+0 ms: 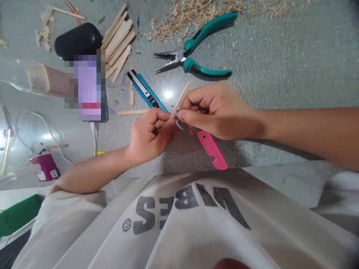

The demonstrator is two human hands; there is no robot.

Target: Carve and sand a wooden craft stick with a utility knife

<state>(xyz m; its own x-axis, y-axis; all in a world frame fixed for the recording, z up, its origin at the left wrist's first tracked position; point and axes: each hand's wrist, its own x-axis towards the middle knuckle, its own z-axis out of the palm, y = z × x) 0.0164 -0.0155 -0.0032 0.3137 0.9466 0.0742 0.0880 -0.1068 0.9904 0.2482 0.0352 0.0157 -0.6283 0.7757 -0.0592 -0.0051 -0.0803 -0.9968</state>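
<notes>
A wooden craft stick (182, 98) slants up and to the right between my hands. My left hand (151, 132) pinches its lower end between thumb and fingers. At the stick's right side, my right hand (217, 110) is closed with thumb and forefinger together, the forefinger touching the stick. A small greyish thing shows by the right thumb tip, too small to name. From under the right hand sticks out the pink handle (213, 149) of a folding blade, on or close above the table. A blue utility knife (147, 91) lies just beyond my left hand.
Teal-handled pliers (182, 56) lie open beyond my hands, before a heap of wood shavings (193, 15). Several craft sticks (119, 37) are bunched near a black case (78, 40). A phone (89, 87), a plastic bottle (36, 76) and a purple device (46, 167) are at left.
</notes>
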